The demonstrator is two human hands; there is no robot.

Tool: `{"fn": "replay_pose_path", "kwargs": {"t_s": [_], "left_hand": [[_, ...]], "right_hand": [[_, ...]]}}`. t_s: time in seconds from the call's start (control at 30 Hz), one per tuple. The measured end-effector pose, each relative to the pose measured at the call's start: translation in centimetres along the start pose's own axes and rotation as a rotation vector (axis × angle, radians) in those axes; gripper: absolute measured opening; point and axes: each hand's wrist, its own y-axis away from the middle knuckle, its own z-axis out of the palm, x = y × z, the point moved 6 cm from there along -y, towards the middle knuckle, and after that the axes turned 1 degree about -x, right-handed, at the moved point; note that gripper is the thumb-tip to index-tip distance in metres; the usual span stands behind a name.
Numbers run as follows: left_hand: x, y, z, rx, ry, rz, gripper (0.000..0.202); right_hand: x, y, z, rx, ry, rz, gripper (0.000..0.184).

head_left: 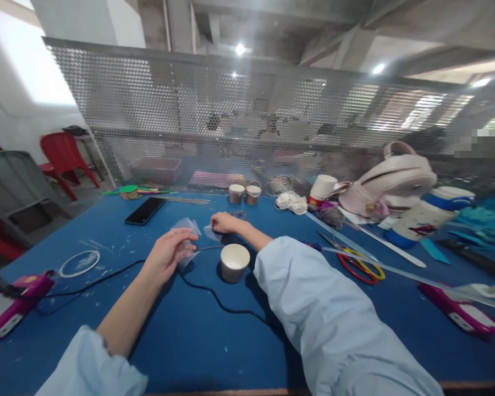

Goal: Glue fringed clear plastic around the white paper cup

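Observation:
My left hand is closed on a small clear plastic bag, held just above the blue table. My right hand reaches further forward with its fingers curled shut near another bit of clear plastic; I cannot make out what it pinches. A paper cup stands upright between my forearms, close to my right sleeve. A black cable runs across the table under my arms.
A black phone lies at the back left. Two small cups stand by the mesh screen. Scissors, a pink bag, a jug and pink tools surround the work area. Red chairs stand at left.

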Motion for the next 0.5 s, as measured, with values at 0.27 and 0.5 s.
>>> {"fn": "replay_pose_path", "kwargs": {"t_s": [0.27, 0.5], "left_hand": [[-0.5, 0.1, 0.0, -0.007, -0.013, -0.018, 0.013], [-0.3, 0.5, 0.5, -0.011, -0.029, -0.04, 0.011]], "right_hand": [[4.2, 0.0, -8.1, 0.16, 0.144, 0.207, 0.033], [12.3, 4.0, -16.9, 0.522, 0.336, 0.52, 0.035]]}}
